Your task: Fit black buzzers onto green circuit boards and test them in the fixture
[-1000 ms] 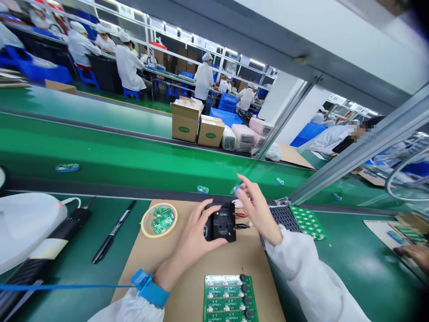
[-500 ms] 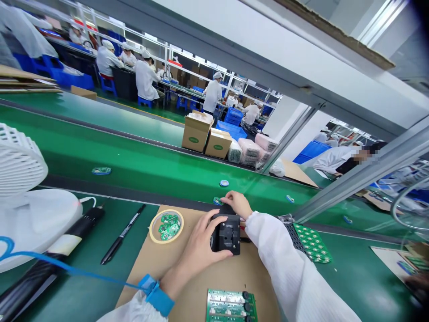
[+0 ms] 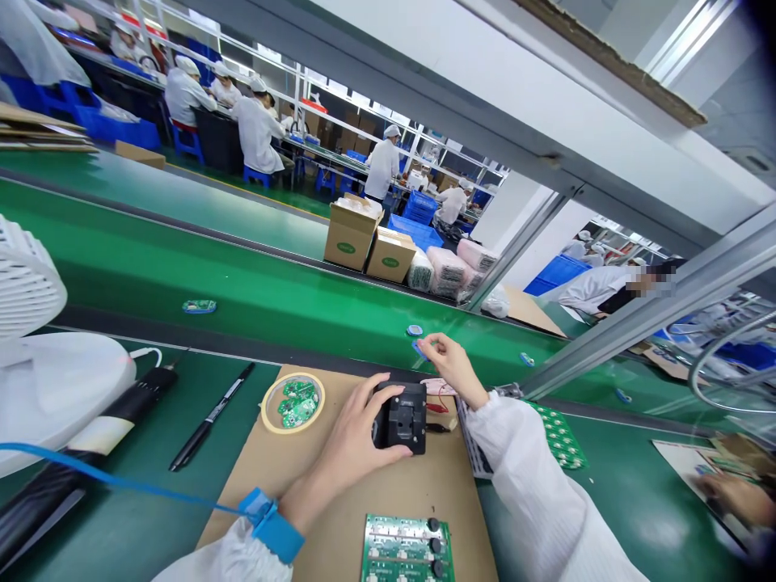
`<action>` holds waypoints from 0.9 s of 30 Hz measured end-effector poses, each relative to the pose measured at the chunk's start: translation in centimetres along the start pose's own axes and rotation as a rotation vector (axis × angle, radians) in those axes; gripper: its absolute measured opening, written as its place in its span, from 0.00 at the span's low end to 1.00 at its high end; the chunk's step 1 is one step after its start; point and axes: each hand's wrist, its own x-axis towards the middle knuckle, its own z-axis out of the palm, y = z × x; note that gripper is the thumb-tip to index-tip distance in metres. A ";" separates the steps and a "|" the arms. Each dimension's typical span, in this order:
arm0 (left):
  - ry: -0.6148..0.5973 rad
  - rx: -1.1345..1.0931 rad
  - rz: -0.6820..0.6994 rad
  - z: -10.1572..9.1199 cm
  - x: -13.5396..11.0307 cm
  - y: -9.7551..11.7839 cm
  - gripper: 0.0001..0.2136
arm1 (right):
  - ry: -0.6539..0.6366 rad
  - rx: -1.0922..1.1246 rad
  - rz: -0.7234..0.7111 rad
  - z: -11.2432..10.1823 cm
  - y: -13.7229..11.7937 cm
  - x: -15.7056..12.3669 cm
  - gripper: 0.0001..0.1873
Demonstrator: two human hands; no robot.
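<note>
My left hand (image 3: pixel 357 428) is wrapped round a black block-like fixture (image 3: pixel 407 416) on the brown cardboard, thumb at its near edge and fingers across its top. My right hand (image 3: pixel 449 365) reaches beyond the fixture over the green belt, its thumb and forefinger pinched on a small blue piece (image 3: pixel 419 348). Fingers partly hide that piece. Just past it a blue-rimmed oval part (image 3: pixel 415 331) lies on the belt. Red and black clip leads (image 3: pixel 437 408) rest right of the fixture. Nearest me is a green circuit board panel (image 3: pixel 407 550) with round black parts.
A tape roll (image 3: pixel 265 414) rings several small green boards. Left of it lie a black marker (image 3: pixel 212 416) and a white fan (image 3: pixel 66 396). A blue wrist strap cord (image 3: pixel 121 485) runs leftward. A metal post (image 3: pixel 527 242) stands beyond my right arm. Co-workers sit farther off.
My right hand has moved away from the fixture, rightward and farther over the belt, with the small blue piece. The clip leads have come into view. Parts on the belt have shifted right.
</note>
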 end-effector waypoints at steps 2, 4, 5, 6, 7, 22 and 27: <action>-0.010 -0.001 -0.014 0.0 0.0 0.0 0.36 | 0.010 0.039 -0.019 -1.1 -0.8 -2.1 0.23; -0.012 0.000 -0.019 0.1 0.0 0.0 0.36 | 0.018 0.045 -0.072 -1.4 -1.7 -4.5 0.21; -0.009 0.000 -0.018 0.1 0.0 0.0 0.36 | 0.019 0.034 -0.114 -1.3 -2.1 -5.6 0.19; -0.006 -0.001 -0.017 0.1 0.0 0.0 0.36 | 0.016 0.017 -0.163 -0.9 -2.4 -6.7 0.17; -0.004 -0.003 -0.017 0.1 0.0 0.0 0.36 | 0.011 -0.005 -0.212 -0.5 -2.6 -7.7 0.15; -0.006 -0.016 -0.004 0.2 0.0 0.0 0.34 | 0.142 0.025 -0.322 2.3 -2.0 -13.7 0.07; -0.020 -0.025 -0.020 0.1 0.0 0.1 0.34 | 0.208 0.097 -0.329 1.9 -2.7 -14.0 0.02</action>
